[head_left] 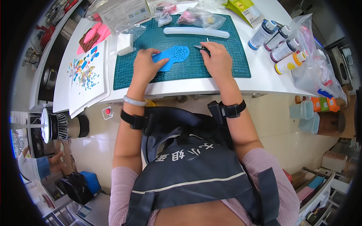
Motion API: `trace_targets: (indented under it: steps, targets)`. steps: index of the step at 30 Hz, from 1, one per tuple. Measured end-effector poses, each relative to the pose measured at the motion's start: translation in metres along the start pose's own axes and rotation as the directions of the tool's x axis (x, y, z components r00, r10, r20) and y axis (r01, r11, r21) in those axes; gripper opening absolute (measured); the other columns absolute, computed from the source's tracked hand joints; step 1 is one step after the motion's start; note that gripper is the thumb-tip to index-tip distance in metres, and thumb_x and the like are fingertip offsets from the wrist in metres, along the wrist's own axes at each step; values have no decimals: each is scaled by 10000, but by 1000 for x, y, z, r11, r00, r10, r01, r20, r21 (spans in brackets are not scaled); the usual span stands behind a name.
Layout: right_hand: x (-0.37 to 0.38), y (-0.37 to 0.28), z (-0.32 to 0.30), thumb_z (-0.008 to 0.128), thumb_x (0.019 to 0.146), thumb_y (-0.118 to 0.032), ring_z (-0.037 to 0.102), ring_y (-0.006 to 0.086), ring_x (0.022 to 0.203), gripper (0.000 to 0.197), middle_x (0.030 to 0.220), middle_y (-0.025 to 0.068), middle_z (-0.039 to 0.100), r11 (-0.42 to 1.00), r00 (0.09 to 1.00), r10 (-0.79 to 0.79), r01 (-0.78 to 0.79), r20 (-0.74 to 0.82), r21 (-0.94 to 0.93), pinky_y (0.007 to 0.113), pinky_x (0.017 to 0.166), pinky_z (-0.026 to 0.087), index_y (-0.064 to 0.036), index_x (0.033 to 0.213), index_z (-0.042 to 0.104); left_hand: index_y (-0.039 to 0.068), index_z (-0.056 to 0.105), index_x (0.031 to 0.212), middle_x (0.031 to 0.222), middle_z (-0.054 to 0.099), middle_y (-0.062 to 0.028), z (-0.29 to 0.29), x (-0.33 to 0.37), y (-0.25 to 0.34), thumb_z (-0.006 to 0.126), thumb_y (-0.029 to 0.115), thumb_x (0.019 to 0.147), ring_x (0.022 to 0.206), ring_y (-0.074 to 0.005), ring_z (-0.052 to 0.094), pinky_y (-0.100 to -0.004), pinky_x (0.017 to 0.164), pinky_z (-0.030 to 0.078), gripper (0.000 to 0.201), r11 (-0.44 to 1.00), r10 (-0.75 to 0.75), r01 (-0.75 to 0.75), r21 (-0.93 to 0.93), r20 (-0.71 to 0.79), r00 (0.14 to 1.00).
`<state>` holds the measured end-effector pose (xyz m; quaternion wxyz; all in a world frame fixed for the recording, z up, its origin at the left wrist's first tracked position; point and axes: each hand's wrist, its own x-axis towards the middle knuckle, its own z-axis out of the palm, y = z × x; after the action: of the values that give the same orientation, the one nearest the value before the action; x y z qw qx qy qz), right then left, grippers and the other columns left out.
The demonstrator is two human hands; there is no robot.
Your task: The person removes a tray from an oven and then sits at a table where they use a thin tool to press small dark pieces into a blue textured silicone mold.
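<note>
My left hand (146,64) grips the left end of a flat, bright blue sheet (178,55) with a rounded outline. Many small holes are punched through the sheet's right part. Just right of it, my right hand (218,59) is closed on a small tool with a pointed metal tip (198,47) and a dark part; my fingers hide most of it. The tip points left, apart from the sheet. Both hands are over a green cutting mat (235,64) with grid lines. Behind them lies a translucent white rolling pin (196,32).
Left of the mat, a white board (102,84) carries scattered small coloured pieces, beside pink and brown moulds (90,37). A white block in plastic (124,44) sits at the mat's edge. Several colour bottles (262,34) and a clear bag (307,71) stand right. Packets (201,18) lie behind.
</note>
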<state>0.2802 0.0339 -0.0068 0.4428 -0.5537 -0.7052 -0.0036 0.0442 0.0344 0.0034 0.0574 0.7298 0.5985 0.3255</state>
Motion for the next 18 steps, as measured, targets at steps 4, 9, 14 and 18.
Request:
trace_targets:
  steps: [4, 9, 14, 18]
  targets:
    - [-1, 0, -2, 690, 818, -128, 614, 273, 1025, 246, 1060, 63, 689, 1000, 996, -6, 7, 91, -6, 371, 843, 510, -110, 1064, 695, 28, 675, 834, 852, 579, -159, -3, 0, -1, 816, 289, 707, 801, -291, 592, -363, 722, 501, 322, 999, -30, 33, -26, 119, 992]
    - [-4, 9, 9, 671, 814, -88, 588, 311, 1094, 287, 1113, 90, 673, 988, 988, -148, 150, 46, -47, 400, 909, 485, -81, 1101, 675, 35, 676, 996, 910, 614, -137, 6, -6, 7, 836, 371, 679, 823, -259, 630, -362, 704, 504, 489, 992, -54, 41, -119, -115, 992]
    - [-4, 4, 4, 636, 775, -46, 555, 321, 1132, 318, 1127, 124, 639, 985, 984, -174, 174, -22, -24, 435, 936, 451, -66, 1091, 670, 43, 661, 1044, 927, 649, -122, -13, -19, 22, 848, 446, 630, 824, -254, 649, -362, 702, 502, 607, 999, -39, 39, -3, 88, 995]
    - [-2, -4, 0, 637, 762, -37, 555, 304, 1122, 313, 1107, 95, 633, 978, 975, -206, 206, -81, -5, 420, 921, 455, -61, 1072, 669, 26, 663, 943, 761, 599, -58, -20, -16, 29, 884, 317, 615, 687, -191, 605, -313, 609, 486, 491, 986, -165, 161, 38, 230, 959]
